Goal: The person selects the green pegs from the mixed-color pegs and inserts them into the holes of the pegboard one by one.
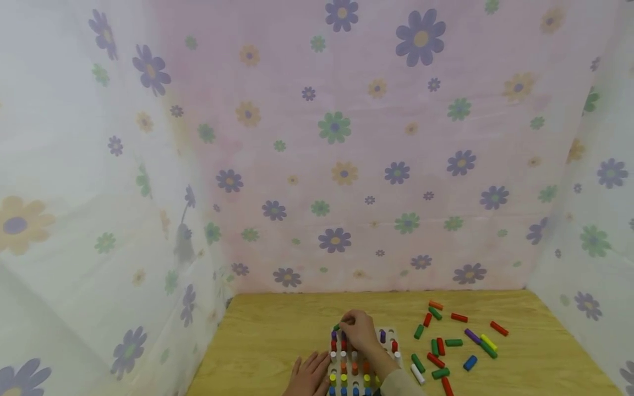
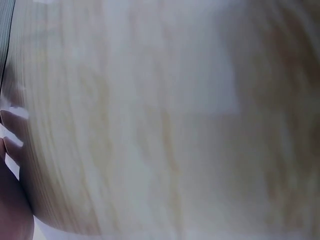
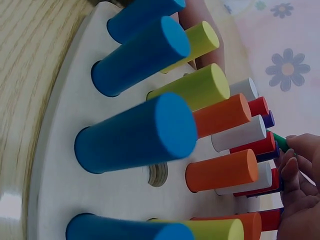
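Fingers of the left hand lie spread, flat and relaxed on the wooden tabletop, right up against the left edge of the pale pegboard; whether they touch it, I can't tell. Across to the board itself, and what colours! Blue pegs stand upright along the near row, then yellow pegs, orange pegs, white pegs, red pegs and purple pegs toward the far side. A bare round hole shows among the yellows.

And at the far left corner, there's the action: a green peg, tilted, pinched at the fingertips of the right hand! Its lower end is hidden, so no telling whether it sits in a hole. Behind that hand comes a pale sleeve, reaching over the board's near right part.

Further right, loose pegs lie scattered on the wood: a white one near the board, an orange one at the far side, a blue one nearer, a yellow one beside a purple one, and a red one out at far right.
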The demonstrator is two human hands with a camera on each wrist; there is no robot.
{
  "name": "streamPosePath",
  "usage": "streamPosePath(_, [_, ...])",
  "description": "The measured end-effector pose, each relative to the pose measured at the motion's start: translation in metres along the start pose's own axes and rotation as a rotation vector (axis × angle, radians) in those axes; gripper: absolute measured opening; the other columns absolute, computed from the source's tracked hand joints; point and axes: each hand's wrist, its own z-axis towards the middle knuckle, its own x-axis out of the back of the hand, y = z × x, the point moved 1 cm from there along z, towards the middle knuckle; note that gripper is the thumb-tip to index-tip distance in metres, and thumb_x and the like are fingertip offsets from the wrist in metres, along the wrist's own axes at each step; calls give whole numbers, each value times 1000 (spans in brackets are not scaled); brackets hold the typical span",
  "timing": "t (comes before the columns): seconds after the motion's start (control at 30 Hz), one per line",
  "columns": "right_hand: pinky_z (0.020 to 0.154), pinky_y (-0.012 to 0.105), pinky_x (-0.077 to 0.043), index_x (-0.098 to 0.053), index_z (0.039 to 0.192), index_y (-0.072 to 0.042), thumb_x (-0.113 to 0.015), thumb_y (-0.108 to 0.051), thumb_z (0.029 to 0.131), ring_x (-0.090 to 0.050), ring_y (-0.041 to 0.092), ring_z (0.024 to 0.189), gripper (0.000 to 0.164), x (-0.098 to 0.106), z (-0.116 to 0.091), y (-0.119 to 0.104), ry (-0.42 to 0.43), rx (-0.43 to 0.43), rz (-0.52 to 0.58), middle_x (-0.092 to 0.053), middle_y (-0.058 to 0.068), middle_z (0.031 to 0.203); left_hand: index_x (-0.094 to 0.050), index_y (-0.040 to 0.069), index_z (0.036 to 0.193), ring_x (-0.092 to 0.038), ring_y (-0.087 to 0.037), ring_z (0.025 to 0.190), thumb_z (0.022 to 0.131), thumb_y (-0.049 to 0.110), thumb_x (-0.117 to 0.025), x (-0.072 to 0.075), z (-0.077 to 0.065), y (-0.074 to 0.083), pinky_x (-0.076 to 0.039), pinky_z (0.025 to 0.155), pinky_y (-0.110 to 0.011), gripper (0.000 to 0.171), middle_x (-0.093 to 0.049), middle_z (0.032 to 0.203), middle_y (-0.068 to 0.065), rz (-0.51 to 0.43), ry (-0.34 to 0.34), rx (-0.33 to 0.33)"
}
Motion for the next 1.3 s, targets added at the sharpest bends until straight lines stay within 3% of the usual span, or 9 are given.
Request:
streamPosePath(0.2, [64, 32, -53, -73, 94, -4, -73, -7, 93, -61, 14, 74, 3, -3, 2, 2, -5, 16, -3, -67, 2, 84, -52, 18, 153, -44, -33, 143, 109, 48, -39, 1, -2, -2, -29, 109, -73, 54, -51, 154, 1, -4, 4, 2])
streamPosePath(0.67, [68, 38, -55, -74, 93, -3, -74, -6, 91, -63, 16, 77, 4, 1, 6, 2, 7, 36, -78, -69, 3, 85, -52, 16, 152, -46, -36, 141, 111, 47, -35, 7, -1, 4, -31, 104, -76, 55, -53, 153, -3, -26, 47, -61])
streamPosePath(0.9, [67, 38, -56, -75, 92, -2, -75, -5, 90, -63, 16, 75, 4, 0, 8, 2, 1, 66, -124, -70, 3, 83, -52, 18, 153, -44, -34, 143, 110, 47, -37, 8, -1, 5, -30, 107, -74, 54, -52, 154, -1, -29, 19, -27])
streamPosePath(1.3, [66, 40, -57, -75, 88, -4, -78, -6, 84, -65, 19, 73, 5, -9, 6, -4, 28, 39, -242, -71, 4, 82, -53, 18, 151, -48, -31, 141, 110, 43, -38, -2, -2, 1, -33, 106, -73, 51, -54, 152, 1, 39, 69, -40])
